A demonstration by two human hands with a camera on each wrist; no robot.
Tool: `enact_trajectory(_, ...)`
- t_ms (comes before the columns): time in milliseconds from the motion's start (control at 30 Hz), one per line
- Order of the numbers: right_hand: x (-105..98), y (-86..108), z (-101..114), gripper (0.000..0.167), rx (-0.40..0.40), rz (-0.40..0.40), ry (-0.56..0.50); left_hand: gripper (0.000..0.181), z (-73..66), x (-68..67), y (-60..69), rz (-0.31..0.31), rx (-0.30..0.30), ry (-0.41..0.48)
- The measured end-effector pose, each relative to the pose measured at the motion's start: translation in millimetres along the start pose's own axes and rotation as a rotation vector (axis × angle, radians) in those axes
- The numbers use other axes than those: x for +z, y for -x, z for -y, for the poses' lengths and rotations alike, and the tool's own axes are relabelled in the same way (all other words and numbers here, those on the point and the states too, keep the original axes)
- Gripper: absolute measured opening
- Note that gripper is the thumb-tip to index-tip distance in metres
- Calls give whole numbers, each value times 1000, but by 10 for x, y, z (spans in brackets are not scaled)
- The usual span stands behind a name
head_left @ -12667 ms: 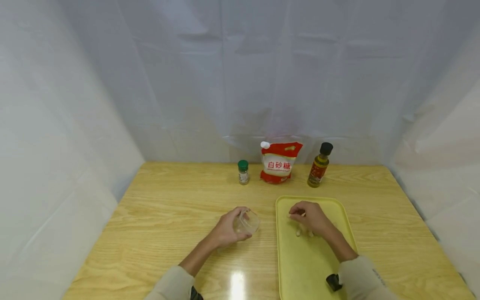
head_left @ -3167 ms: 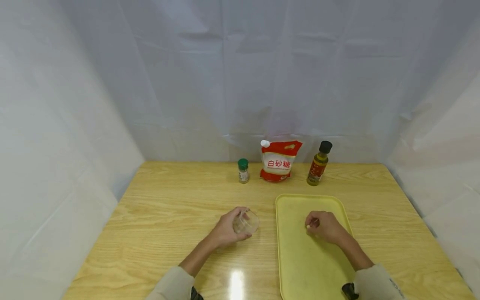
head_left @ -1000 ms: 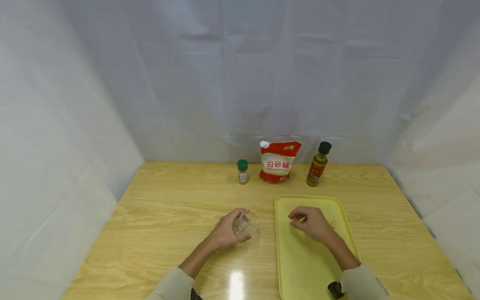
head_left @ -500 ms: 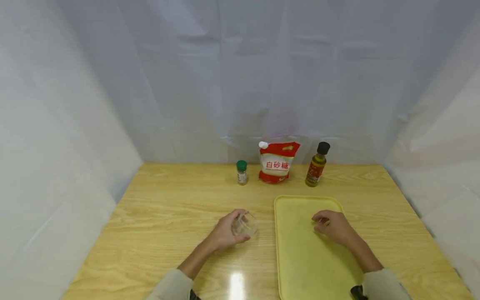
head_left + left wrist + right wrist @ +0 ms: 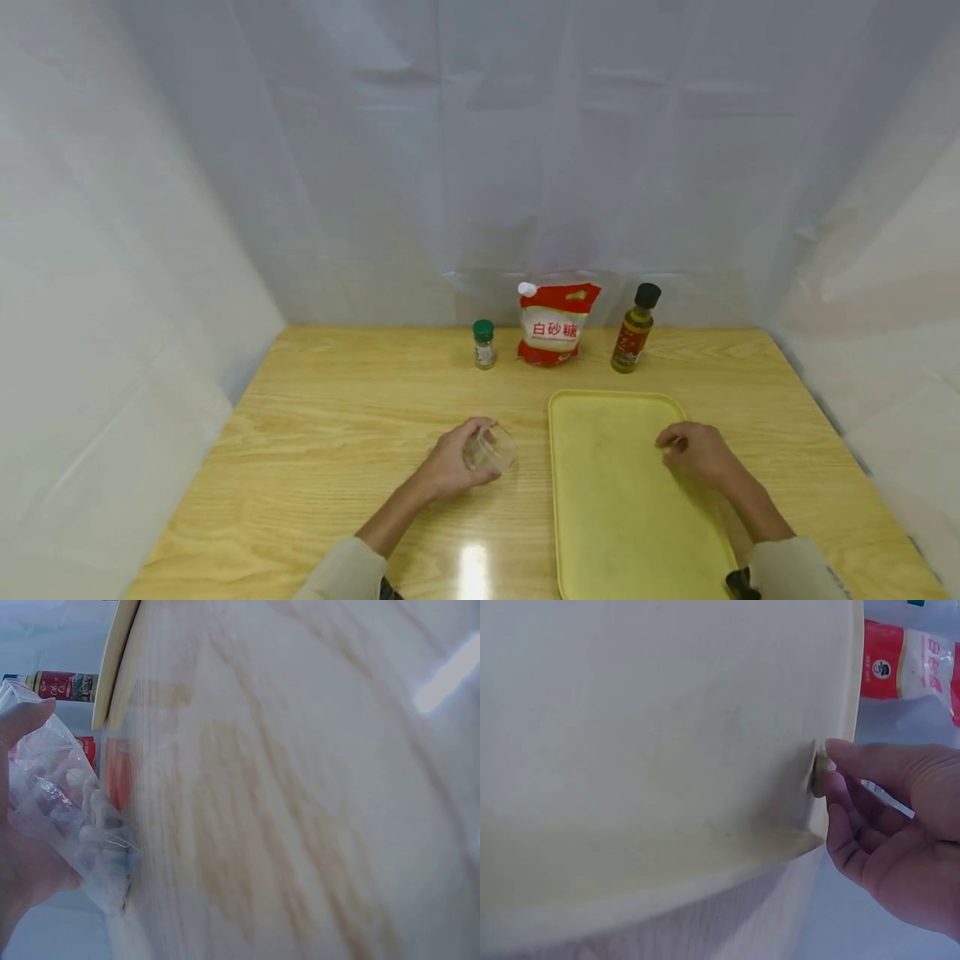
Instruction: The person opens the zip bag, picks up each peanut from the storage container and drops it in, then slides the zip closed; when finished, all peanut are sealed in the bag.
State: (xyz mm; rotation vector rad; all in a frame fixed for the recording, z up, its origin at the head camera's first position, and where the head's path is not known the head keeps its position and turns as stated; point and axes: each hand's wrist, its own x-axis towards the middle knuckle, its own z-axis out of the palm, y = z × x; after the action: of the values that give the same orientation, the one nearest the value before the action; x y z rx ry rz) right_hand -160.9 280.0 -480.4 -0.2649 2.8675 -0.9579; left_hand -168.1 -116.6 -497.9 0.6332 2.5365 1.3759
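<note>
My left hand (image 5: 452, 463) grips a clear plastic bag (image 5: 495, 450), left of the yellow tray (image 5: 622, 517). In the left wrist view, several small pale pieces (image 5: 101, 817) lie inside the bag, and the thumb presses near its red-edged mouth. My right hand (image 5: 699, 454) is over the tray's right edge. The right wrist view has its thumb and fingertips pinching a small brownish piece (image 5: 819, 776) close above the tray's surface. What kind of food the pieces are is too blurred to tell.
Along the back of the wooden table (image 5: 360, 392) stand a green-capped spice jar (image 5: 484, 346), a red and white sugar pouch (image 5: 555, 325) and an oil bottle (image 5: 633, 329) with a black cap. White sheeting (image 5: 480, 167) closes off the back and sides.
From the tray's left part, my right hand has moved right to its right edge. Pale pieces seen earlier mid-tray no longer lie there. The left hand still holds the bag in place.
</note>
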Motion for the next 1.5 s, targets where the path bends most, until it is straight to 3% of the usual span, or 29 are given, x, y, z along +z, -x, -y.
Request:
enact_trajectory(367, 26, -40, -73, 8, -37, -28, 58, 66, -8, 4, 6, -2, -6, 6)
enact_trajectory(567, 80, -78, 11, 9, -59, -32, 60, 66, -18, 5, 14, -5, -11, 16)
enact_trajectory(933, 273, -191, 389, 10, -155, -15, 26, 66, -36, 7, 12, -13, -14, 3)
enact_trajectory(1400, 606, -418, 1018, 8, -218, -28, -254, 65, -36, 5, 26, -16, -11, 8)
enact_trajectory(1500, 670, -460, 1177, 7, -258, -33, -273, 65, -39, 1, 29, -18, -13, 11)
